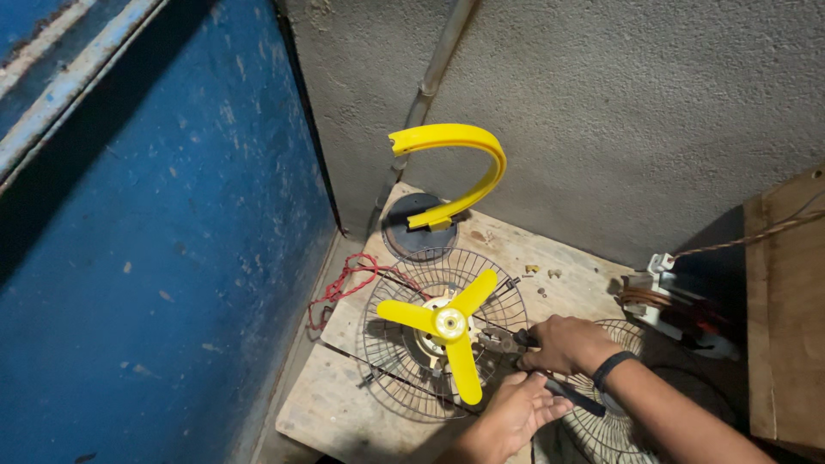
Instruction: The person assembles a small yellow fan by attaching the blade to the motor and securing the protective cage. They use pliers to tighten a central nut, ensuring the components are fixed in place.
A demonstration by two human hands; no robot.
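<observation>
A small fan with a yellow three-blade propeller [449, 333] lies face up in its round wire guard [404, 275] on a wooden board [344, 404]. My right hand [563, 342] grips dark-handled pliers [574, 396] whose tip sits at the guard's right rim. My left hand [514, 415] rests below it, fingers on the pliers' handles and the guard's lower right edge. A black band is on my right wrist.
A curved yellow fan stand [468, 163] on a dark round base stands behind the guard. Red and black wires [344, 283] trail left. A second wire guard [601, 425], a wound motor part [670, 301], small screws [537, 271], a grey wall and a blue metal door surround the board.
</observation>
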